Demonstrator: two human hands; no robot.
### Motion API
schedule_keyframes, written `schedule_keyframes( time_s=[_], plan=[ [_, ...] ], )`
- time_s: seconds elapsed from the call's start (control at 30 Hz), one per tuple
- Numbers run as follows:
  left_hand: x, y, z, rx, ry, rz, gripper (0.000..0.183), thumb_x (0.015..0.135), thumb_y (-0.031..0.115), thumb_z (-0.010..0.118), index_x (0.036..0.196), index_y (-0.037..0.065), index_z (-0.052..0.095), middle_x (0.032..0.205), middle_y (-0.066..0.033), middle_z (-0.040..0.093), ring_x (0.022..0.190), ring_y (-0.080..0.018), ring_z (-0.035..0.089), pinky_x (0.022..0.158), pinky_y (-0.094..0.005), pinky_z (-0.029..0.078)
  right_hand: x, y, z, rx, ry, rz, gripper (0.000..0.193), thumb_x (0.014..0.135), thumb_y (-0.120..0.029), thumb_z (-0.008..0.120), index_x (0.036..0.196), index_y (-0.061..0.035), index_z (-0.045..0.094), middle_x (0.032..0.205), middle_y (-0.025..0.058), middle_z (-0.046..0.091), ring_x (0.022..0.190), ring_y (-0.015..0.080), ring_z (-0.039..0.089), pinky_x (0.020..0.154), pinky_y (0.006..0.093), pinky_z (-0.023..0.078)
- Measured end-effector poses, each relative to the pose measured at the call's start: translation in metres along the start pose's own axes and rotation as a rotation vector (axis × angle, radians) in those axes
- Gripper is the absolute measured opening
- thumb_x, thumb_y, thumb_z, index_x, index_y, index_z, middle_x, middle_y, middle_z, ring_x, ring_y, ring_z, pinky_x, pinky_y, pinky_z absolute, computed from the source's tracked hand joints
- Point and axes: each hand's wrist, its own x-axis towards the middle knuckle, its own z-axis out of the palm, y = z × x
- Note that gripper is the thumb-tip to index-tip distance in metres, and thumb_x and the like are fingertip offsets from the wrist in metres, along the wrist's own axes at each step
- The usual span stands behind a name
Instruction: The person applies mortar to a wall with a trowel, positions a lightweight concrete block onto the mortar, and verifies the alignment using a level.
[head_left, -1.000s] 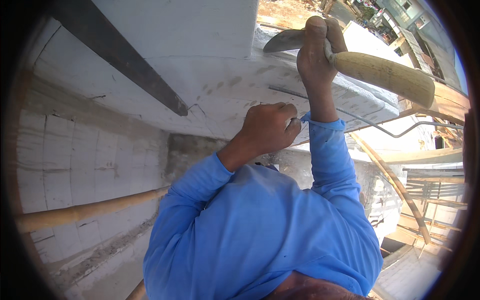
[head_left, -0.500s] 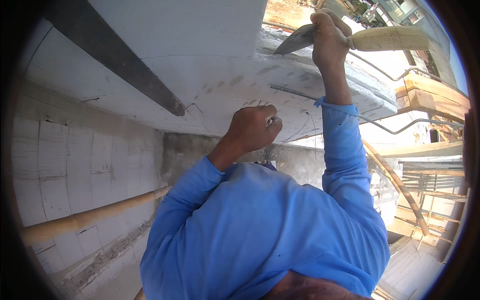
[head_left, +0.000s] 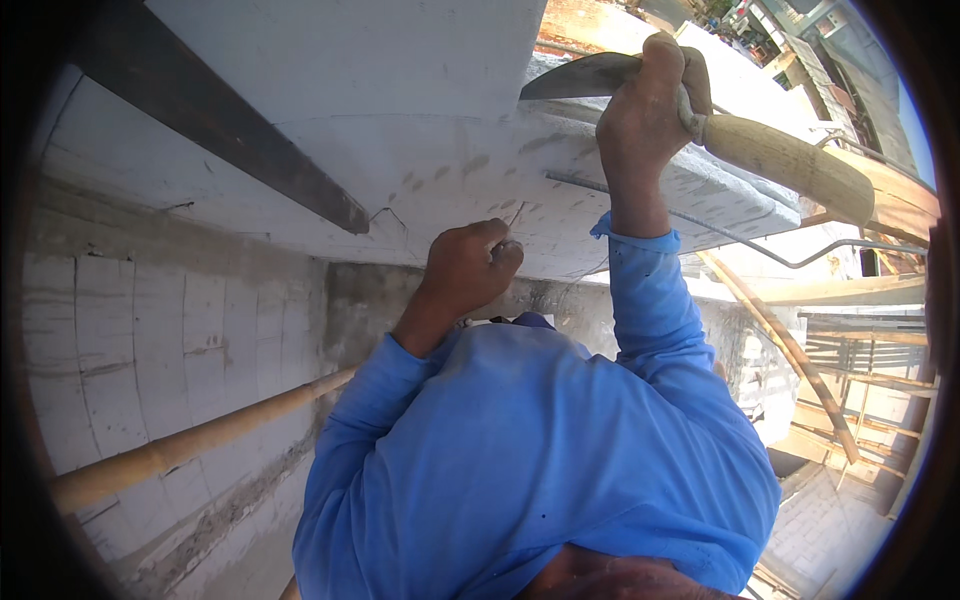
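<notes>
My right hand (head_left: 650, 125) is closed round the neck of a masonry trowel (head_left: 790, 165) with a thick wooden handle. Its grey metal blade (head_left: 580, 77) points left, over the rough top edge of a white block wall (head_left: 430, 140). Lower and to the left, my left hand (head_left: 465, 275) is curled with thumb and fingers together, close to the wall's face. A thin line shows just above its fingertips, and whatever the fingers may hold is hidden. Finger-sized grey smudges dot the wall between the hands.
A dark metal beam (head_left: 220, 120) slants across the upper left. A bamboo pole (head_left: 200, 430) crosses the lower left before a block wall (head_left: 150, 330). Bent steel rods (head_left: 740, 240) jut out at right, near timber planks (head_left: 850, 290) and a leaning pole (head_left: 790, 350).
My right hand has shifted slightly left and down with the trowel, whose handle now tilts downward to the right. My left hand has moved a little left.
</notes>
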Motion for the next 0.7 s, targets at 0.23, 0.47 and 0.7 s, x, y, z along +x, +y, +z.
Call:
schedule_keyframes(
  time_s=[0.23, 0.47, 0.7],
  plan=[
    [-0.005, -0.005, -0.003, 0.010, 0.010, 0.013, 0.018, 0.077, 0.014, 0.064, 0.072, -0.001, 0.056, 0.061, -0.0174, 0.052, 0.050, -0.0255, 0.050, 0.051, -0.0351, 0.042, -0.003, 0.025, 0.010, -0.105, -0.153, -0.058, 0.013, 0.079, -0.003, 0.050, 0.089, -0.0040, 0.057, 0.075, 0.0096, 0.054, 0.068, 0.0240, 0.053, 0.062, 0.0338, 0.042],
    [-0.006, -0.014, -0.009, -0.058, 0.033, -0.084, 0.010, 0.076, 0.009, 0.064, 0.075, -0.001, 0.061, 0.061, -0.0125, 0.058, 0.052, -0.0176, 0.053, 0.051, -0.0320, 0.043, 0.037, 0.072, -0.006, 0.064, -0.441, -0.038, 0.006, 0.081, -0.010, 0.059, 0.078, -0.0041, 0.059, 0.073, 0.0099, 0.059, 0.064, 0.0204, 0.058, 0.058, 0.0318, 0.044],
    [-0.015, -0.021, -0.017, -0.075, 0.057, -0.149, 0.008, 0.074, 0.006, 0.065, 0.075, 0.000, 0.062, 0.060, -0.0115, 0.057, 0.051, -0.0210, 0.055, 0.051, -0.0329, 0.044, 0.091, 0.176, -0.181, 0.109, 0.265, 0.629, 0.013, 0.087, -0.004, 0.048, 0.084, -0.0025, 0.061, 0.089, 0.0034, 0.064, 0.073, 0.0125, 0.063, 0.060, 0.0244, 0.050]
  ],
)
